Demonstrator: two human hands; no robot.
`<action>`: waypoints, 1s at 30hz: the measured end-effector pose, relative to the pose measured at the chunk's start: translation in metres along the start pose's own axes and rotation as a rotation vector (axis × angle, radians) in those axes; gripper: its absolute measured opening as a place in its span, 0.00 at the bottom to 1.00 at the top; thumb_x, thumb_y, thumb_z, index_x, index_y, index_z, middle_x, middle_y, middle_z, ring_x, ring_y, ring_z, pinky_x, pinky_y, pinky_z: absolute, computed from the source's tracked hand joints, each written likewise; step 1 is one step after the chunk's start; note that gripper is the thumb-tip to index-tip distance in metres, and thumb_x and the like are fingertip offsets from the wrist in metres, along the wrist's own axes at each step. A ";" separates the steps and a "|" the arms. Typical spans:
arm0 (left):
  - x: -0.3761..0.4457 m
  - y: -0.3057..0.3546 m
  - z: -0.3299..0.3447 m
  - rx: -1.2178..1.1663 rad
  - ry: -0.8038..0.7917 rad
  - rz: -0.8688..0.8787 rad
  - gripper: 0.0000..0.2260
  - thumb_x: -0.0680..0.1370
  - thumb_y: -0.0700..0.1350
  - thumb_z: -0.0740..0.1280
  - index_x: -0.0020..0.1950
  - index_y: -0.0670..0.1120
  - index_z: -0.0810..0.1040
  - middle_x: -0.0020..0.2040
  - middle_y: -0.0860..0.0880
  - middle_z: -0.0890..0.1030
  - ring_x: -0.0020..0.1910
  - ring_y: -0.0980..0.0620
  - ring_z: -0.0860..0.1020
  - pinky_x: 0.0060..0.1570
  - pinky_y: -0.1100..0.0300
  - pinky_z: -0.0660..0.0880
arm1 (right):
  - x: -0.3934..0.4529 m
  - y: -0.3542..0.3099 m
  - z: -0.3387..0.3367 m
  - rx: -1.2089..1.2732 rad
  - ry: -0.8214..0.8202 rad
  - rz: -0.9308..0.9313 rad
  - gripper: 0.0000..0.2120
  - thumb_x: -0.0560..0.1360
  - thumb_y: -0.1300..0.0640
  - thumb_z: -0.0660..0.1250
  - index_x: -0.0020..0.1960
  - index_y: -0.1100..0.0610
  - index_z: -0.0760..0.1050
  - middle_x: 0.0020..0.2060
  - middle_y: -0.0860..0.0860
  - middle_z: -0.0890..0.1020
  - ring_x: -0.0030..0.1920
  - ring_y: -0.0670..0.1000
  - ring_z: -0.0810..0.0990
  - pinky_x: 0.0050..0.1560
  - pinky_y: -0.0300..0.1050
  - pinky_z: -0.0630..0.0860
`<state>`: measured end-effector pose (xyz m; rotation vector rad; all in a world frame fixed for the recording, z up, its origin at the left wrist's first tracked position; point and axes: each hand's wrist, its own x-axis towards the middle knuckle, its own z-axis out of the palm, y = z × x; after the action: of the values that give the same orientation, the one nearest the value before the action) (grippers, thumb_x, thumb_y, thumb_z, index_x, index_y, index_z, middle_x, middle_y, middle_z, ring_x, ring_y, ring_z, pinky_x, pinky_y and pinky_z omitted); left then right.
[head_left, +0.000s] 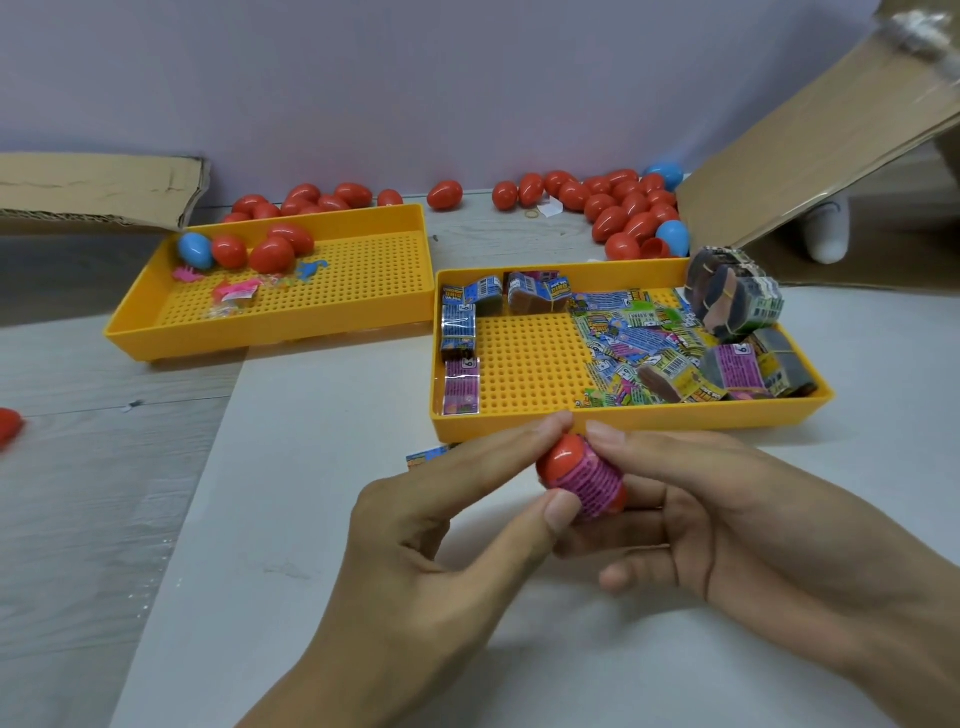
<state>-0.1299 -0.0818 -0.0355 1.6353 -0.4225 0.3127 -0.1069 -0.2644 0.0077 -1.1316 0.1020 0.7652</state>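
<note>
As left hand (415, 551), right hand (727, 525) grip red egg (558, 460), pink label (597, 480) illegible.

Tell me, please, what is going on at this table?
A person's left hand and right hand both hold a red egg, with a pink label wrapped round its middle. The yellow tray just behind holds more labels, loose and bundled. The other tray holds a few eggs and small toys; many more red eggs lie by the wall.
</note>
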 end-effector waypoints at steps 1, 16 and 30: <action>0.000 0.000 0.000 -0.002 -0.006 -0.005 0.19 0.74 0.48 0.73 0.65 0.53 0.79 0.61 0.57 0.83 0.62 0.53 0.80 0.62 0.58 0.76 | 0.000 0.000 0.000 -0.022 0.004 -0.006 0.18 0.68 0.47 0.75 0.49 0.60 0.85 0.42 0.58 0.85 0.40 0.53 0.86 0.32 0.42 0.80; -0.001 -0.009 0.001 -0.150 0.032 0.066 0.23 0.72 0.36 0.74 0.67 0.44 0.77 0.54 0.44 0.80 0.56 0.40 0.81 0.55 0.54 0.79 | -0.001 0.003 0.000 -0.239 0.059 -0.140 0.18 0.67 0.46 0.72 0.48 0.59 0.85 0.44 0.61 0.86 0.42 0.57 0.86 0.31 0.43 0.80; 0.001 -0.001 -0.003 -0.117 0.056 0.027 0.19 0.72 0.38 0.74 0.62 0.47 0.80 0.56 0.46 0.79 0.55 0.40 0.82 0.51 0.57 0.81 | 0.000 0.013 0.000 -0.691 0.204 -0.773 0.12 0.68 0.53 0.77 0.51 0.47 0.83 0.45 0.48 0.87 0.46 0.50 0.86 0.39 0.42 0.82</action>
<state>-0.1283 -0.0786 -0.0361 1.5047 -0.4135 0.3468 -0.1145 -0.2621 -0.0027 -1.7424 -0.4434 -0.0362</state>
